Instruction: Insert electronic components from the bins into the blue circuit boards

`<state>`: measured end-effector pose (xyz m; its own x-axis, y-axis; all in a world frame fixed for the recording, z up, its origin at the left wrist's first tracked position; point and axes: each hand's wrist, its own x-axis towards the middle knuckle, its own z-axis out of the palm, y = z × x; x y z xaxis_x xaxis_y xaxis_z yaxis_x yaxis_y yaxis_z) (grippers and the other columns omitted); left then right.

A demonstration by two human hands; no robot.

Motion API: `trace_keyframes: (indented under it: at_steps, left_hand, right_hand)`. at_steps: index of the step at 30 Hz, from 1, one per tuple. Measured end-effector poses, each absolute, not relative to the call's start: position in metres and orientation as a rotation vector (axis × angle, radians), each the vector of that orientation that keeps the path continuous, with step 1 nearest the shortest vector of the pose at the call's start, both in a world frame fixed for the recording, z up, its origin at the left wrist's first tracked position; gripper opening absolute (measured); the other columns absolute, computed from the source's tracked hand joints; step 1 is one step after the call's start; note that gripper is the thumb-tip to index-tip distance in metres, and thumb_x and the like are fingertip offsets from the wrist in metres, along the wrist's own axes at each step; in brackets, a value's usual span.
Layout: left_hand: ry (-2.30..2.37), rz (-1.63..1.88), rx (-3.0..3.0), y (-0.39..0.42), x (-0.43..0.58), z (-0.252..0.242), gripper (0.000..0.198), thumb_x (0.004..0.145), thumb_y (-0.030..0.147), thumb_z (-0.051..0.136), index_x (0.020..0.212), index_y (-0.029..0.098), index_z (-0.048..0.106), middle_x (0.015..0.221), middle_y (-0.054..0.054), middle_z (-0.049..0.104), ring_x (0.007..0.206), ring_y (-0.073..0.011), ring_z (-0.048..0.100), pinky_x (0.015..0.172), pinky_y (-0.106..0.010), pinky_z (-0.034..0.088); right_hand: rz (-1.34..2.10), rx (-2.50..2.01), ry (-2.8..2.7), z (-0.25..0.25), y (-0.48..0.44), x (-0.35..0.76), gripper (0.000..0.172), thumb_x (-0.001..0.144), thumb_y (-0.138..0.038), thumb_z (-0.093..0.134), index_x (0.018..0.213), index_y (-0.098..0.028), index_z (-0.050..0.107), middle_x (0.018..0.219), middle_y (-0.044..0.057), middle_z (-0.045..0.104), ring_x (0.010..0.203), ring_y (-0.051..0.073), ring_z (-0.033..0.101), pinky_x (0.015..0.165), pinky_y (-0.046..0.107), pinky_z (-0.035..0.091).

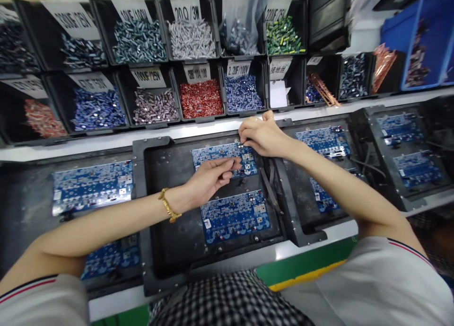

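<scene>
In the head view, my left hand (212,180) hovers over the lower part of the upper blue circuit board (213,154), thumb and fingertips pressed together. Whatever sits in that pinch is too small to make out. My right hand (263,135) is at the upper right corner of the same board, its fingers bent and closed; anything in them is hidden. A second blue circuit board (234,217) lies just below, in the same black tray (170,241). A gold bracelet circles my left wrist.
Two rows of black bins with small components stand behind, including red capacitors (201,99), blue ones (244,93) and grey ones (191,38). More trays with circuit boards (92,184) flank mine on both sides. A blue crate (399,30) stands at far right.
</scene>
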<state>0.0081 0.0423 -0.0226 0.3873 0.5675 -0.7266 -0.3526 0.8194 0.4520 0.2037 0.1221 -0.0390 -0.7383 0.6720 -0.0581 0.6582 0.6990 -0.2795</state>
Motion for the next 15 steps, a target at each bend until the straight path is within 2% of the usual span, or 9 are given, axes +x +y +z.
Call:
trace_keyframes:
  at_steps: [3, 7, 11, 15]
  left_hand:
    - [1.032, 0.582, 0.225, 0.041, 0.009, -0.022, 0.017, 0.089, 0.013, 0.055, 0.083, 0.004, 0.069, 0.073, -0.005, 0.061, 0.048, -0.0001, 0.038, 0.043, -0.012, 0.026]
    - [1.035, 0.56, 0.219, 0.038, 0.01, -0.02, 0.025, 0.092, 0.019, 0.052, 0.081, 0.003, 0.067, 0.07, -0.006, 0.059, 0.05, -0.0019, 0.042, 0.044, -0.013, 0.029]
    - [1.019, 0.596, 0.216, 0.037, 0.014, -0.017, 0.027, 0.094, 0.02, 0.049, 0.08, 0.004, 0.065, 0.067, -0.003, 0.055, 0.051, -0.0032, 0.044, 0.047, -0.014, 0.032]
    - [0.945, 0.617, 0.202, 0.029, 0.022, -0.011, 0.028, 0.095, 0.019, 0.044, 0.074, 0.007, 0.058, 0.064, -0.001, 0.052, 0.048, -0.0029, 0.04, 0.046, -0.014, 0.029]
  right_hand:
    - [0.423, -1.091, -2.874, -0.04, 0.124, 0.204, 0.018, 0.083, -0.015, 0.044, 0.08, -0.017, 0.061, 0.096, 0.004, 0.061, 0.093, 0.021, 0.048, 0.08, 0.039, 0.018]
    - [0.399, -1.205, -2.811, -0.035, 0.114, 0.202, 0.018, 0.084, -0.018, 0.045, 0.077, -0.016, 0.062, 0.094, 0.005, 0.063, 0.093, 0.022, 0.051, 0.082, 0.04, 0.019]
    - [0.583, -1.348, -2.537, -0.015, 0.081, 0.192, 0.02, 0.088, -0.026, 0.047, 0.086, -0.017, 0.065, 0.09, 0.003, 0.066, 0.087, 0.019, 0.057, 0.082, 0.037, 0.022]
    - [0.665, -1.329, -2.444, 0.006, 0.043, 0.186, 0.016, 0.086, -0.026, 0.05, 0.084, -0.018, 0.064, 0.088, 0.001, 0.068, 0.083, 0.017, 0.059, 0.079, 0.035, 0.023]
